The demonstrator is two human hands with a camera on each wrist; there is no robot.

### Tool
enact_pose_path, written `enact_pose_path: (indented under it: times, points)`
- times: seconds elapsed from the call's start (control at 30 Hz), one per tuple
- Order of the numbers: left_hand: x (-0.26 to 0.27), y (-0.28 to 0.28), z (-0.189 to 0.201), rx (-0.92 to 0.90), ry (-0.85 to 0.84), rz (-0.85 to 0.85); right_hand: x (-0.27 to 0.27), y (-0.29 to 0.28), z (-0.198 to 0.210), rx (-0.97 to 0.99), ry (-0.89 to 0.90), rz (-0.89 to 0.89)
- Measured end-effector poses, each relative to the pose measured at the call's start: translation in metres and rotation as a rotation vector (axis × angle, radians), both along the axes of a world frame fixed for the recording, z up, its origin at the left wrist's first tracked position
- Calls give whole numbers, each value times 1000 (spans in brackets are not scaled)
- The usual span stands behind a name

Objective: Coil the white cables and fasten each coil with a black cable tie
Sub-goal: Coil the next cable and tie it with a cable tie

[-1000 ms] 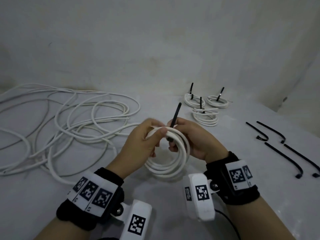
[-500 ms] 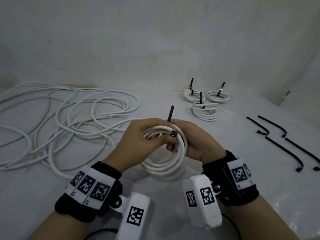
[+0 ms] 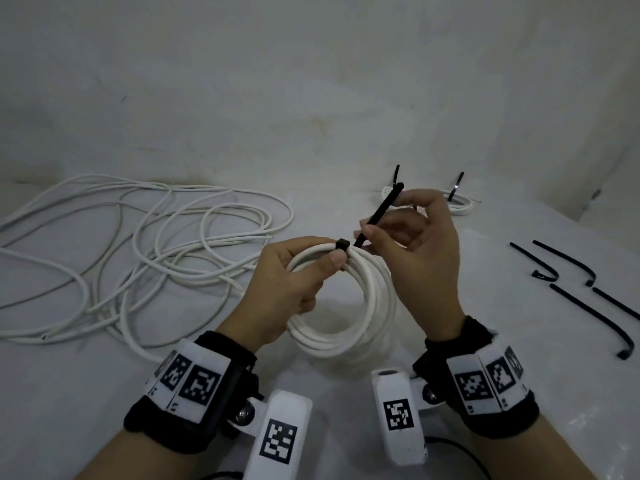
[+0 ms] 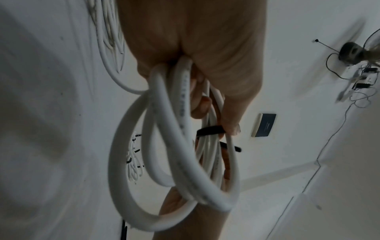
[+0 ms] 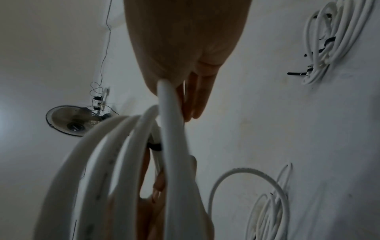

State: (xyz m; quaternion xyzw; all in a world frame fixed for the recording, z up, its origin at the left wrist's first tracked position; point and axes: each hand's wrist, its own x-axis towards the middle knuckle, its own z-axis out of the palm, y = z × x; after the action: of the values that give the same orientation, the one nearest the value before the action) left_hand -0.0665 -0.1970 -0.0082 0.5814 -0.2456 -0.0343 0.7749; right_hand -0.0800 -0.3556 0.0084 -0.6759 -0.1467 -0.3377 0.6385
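Note:
A coil of white cable (image 3: 370,306) hangs in front of me above the table. My left hand (image 3: 294,282) grips its top left, thumb pressed beside the black cable tie (image 3: 375,216) wrapped round the strands. The tie's head (image 3: 343,244) sits on top of the coil. My right hand (image 3: 412,244) pinches the tie's free tail between thumb and forefinger and holds it slanting up to the right. In the left wrist view the tie band (image 4: 209,130) circles the coil (image 4: 164,162) below my thumb. The right wrist view shows the coil (image 5: 127,162) close up, blurred.
Loose white cables (image 3: 138,244) sprawl over the left of the table. Finished coils with ties (image 3: 457,199) lie at the back right, partly behind my right hand. Several spare black ties (image 3: 581,292) lie on the right. A fan (image 5: 74,120) hangs on the wall.
The right hand has risen and moved right, drawing the tie's tail out through the head. The tail now slants up to the right. The left hand keeps its hold on the coil.

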Motion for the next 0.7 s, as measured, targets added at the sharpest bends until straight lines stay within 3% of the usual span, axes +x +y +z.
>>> enact_pose_path:
  times: [0.23,0.7]
  points:
    - [0,3,2,20,61,-70,2,-10,-3,-371,-165,-42]
    - [-1,5,6,49,119,-111,5,-14,-5,-399,-154,-24]
